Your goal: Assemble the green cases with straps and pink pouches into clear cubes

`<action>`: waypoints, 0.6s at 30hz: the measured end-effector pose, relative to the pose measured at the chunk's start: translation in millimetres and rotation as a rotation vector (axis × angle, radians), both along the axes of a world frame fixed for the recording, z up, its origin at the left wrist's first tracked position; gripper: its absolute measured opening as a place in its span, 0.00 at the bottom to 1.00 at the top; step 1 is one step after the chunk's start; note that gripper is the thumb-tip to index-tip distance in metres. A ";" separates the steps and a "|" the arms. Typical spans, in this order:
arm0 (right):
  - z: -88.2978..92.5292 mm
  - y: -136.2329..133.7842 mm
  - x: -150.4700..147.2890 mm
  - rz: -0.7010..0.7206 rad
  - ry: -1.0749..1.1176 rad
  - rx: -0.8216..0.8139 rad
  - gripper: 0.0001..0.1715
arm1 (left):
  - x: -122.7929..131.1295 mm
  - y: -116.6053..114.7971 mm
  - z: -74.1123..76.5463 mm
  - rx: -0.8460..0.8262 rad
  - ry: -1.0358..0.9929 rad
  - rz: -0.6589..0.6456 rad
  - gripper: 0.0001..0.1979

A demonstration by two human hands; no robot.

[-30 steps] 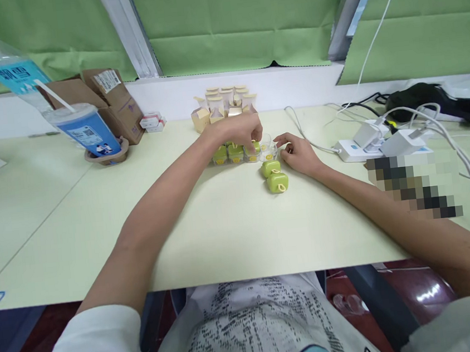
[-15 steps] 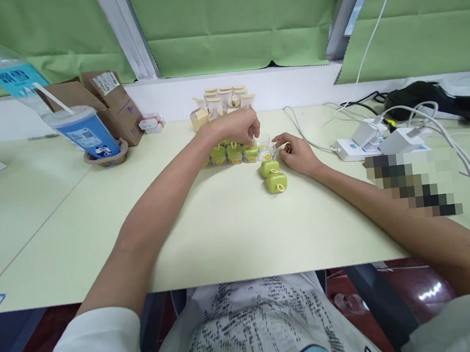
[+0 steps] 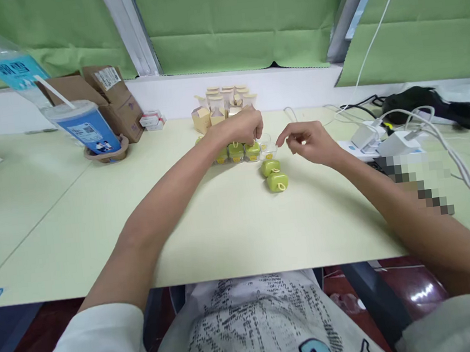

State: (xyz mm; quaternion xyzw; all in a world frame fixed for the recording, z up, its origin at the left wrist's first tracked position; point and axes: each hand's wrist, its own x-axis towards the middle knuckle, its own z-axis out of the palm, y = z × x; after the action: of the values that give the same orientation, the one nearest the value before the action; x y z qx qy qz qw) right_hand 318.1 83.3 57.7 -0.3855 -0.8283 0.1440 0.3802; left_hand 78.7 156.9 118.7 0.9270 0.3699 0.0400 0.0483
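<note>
Small clear containers with green lids (image 3: pixel 236 151) and yellow loops stand in rows at the middle of the table. My left hand (image 3: pixel 247 125) reaches over them from the left, fingers curled down at the right end of the rows; its fingertips are partly hidden, and whether they grip a lid cannot be made out. Lidless clear containers (image 3: pixel 268 150) stand at that end. Just right of these, my right hand (image 3: pixel 309 139) is raised, index finger stretched out, holding nothing. Two loose green lids (image 3: pixel 276 181) lie in front of the containers.
Several open cream-coloured boxes (image 3: pixel 216 111) stand behind the containers. At left are a cardboard box (image 3: pixel 125 112), a blue drink cup (image 3: pixel 87 132) and a plastic bottle (image 3: pixel 14 70). To the right, a power strip with white chargers (image 3: pixel 399 144), cables and a black item (image 3: pixel 429 105).
My right hand has lifted off the table and drawn slightly right, away from the clear containers. My left hand stays almost in place over the rows.
</note>
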 end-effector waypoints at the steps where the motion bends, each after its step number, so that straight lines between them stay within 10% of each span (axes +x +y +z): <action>1: 6.8 -2.7 0.4 0.095 -0.110 0.001 0.22 | 0.2 0.6 -1.1 0.005 -0.009 0.002 0.15; 8: 2.7 -7.4 -3.9 0.338 -0.460 -0.024 0.32 | 3.4 -1.3 -2.2 0.011 -0.014 0.019 0.17; 18: -8.5 -8.2 -5.0 0.312 -0.151 -0.104 0.14 | -37.3 2.0 35.2 -0.087 -0.088 -0.027 0.17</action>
State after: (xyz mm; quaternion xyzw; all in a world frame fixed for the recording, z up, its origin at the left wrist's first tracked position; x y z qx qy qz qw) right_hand 313.1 75.1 49.3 -0.2810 -0.8957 0.2147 0.2694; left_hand 41.4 158.9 153.9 0.9262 0.3564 0.0637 0.1053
